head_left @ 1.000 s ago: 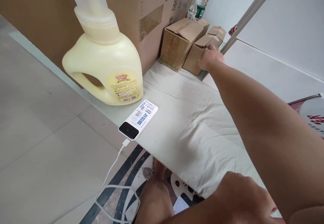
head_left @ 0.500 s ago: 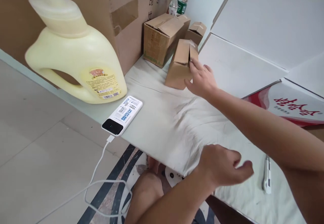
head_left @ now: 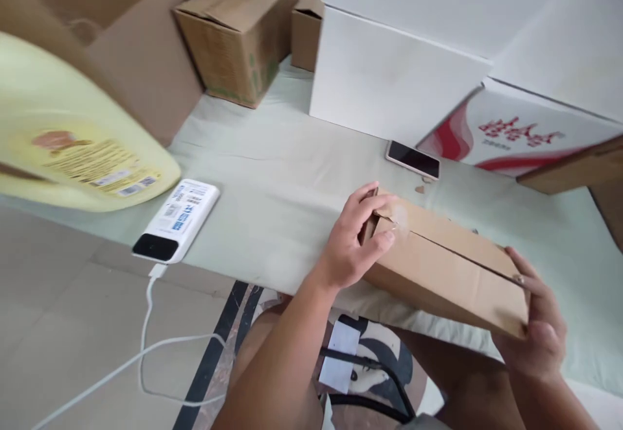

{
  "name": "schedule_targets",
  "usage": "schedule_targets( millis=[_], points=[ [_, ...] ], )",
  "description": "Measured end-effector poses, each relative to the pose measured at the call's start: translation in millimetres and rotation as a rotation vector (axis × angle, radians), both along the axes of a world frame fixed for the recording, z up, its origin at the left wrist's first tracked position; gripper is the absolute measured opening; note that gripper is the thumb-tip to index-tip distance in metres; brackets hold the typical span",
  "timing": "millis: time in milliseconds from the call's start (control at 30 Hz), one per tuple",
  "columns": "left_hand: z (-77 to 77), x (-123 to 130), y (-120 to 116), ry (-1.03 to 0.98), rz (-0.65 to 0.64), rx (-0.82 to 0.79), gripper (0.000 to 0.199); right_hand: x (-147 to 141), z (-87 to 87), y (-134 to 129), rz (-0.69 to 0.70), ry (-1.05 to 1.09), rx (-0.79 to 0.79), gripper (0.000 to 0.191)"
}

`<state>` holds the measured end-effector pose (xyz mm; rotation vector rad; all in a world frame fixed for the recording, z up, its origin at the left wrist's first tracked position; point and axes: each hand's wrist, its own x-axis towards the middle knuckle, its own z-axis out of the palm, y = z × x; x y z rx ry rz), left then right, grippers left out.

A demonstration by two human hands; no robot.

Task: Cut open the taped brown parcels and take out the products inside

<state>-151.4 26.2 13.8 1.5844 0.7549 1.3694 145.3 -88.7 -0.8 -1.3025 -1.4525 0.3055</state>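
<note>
Both of my hands grip a brown cardboard box [head_left: 440, 262] at the table's near edge. My left hand [head_left: 354, 238] is wrapped round its left end, fingers over the far corner and thumb on the top near a piece of clear tape. Round the right end, my right hand [head_left: 538, 316] has its fingers on the far side and its palm at the near corner. The top flaps meet along a narrow seam. Beyond the box lies a phone [head_left: 413, 159] with a dark screen, and small brown scraps [head_left: 420, 189] are beside it.
A white power bank [head_left: 178, 219] with a plugged-in cable [head_left: 145, 346] lies left, beside a yellow detergent jug [head_left: 92, 138]. Behind are a larger carton [head_left: 233, 34], a small carton [head_left: 305, 37], white panels [head_left: 394, 73] and a red-and-white box [head_left: 520, 128].
The cardboard box has come from the back of the table to the near edge. My left hand has taken hold of it too. The view has swung right, and the utility knife is out of sight.
</note>
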Motion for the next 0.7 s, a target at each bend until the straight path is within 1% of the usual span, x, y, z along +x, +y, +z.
schedule_targets(
  millis=[33,67,100,167,233,300,367,433,467,533,600,667,700],
  points=[
    [-1.1,7,1,-0.013,-0.103,-0.05,0.041,-1,-2.7,-2,-0.02,0.137,0.001,0.035],
    [-2.2,14,3,-0.035,-0.159,-0.088,0.042,-3,-4.5,0,-0.025,0.235,-0.011,0.032],
    [-3.4,20,5,-0.061,-0.183,-0.12,0.042,-3,-5.7,4,-0.025,0.294,-0.023,0.031],
    [-4.9,29,10,-0.114,-0.181,-0.182,0.04,-1,-8.2,16,0.019,0.345,-0.022,0.03],
    [-3.9,35,16,-0.164,-0.149,-0.254,0.038,7,-12.1,25,0.052,0.338,0.013,0.034],
    [-0.2,41,21,-0.214,-0.107,-0.329,0.039,19,-17.3,31,0.02,0.305,0.037,0.041],
    [5.5,48,26,-0.271,-0.044,-0.387,0.039,34,-22.4,33,-0.104,0.199,-0.017,0.041],
    [11.6,56,30,-0.316,0.032,-0.428,0.039,49,-26.3,33,-0.243,0.011,-0.153,0.036],
    [14.4,61,32,-0.33,0.069,-0.442,0.04,55,-27.7,33,-0.274,-0.094,-0.238,0.034],
    [18.9,70,34,-0.338,0.129,-0.456,0.041,64,-29.4,31,-0.262,-0.295,-0.395,0.033],
    [21.6,79,35,-0.334,0.172,-0.447,0.04,68,-29.1,30,-0.246,-0.443,-0.518,0.031],
    [22.1,87,34,-0.335,0.19,-0.418,0.039,72,-26.3,29,-0.283,-0.509,-0.6,0.025],
    [21.6,91,32,-0.342,0.192,-0.396,0.039,74,-23.9,29,-0.308,-0.487,-0.629,0.022]
  ],
)
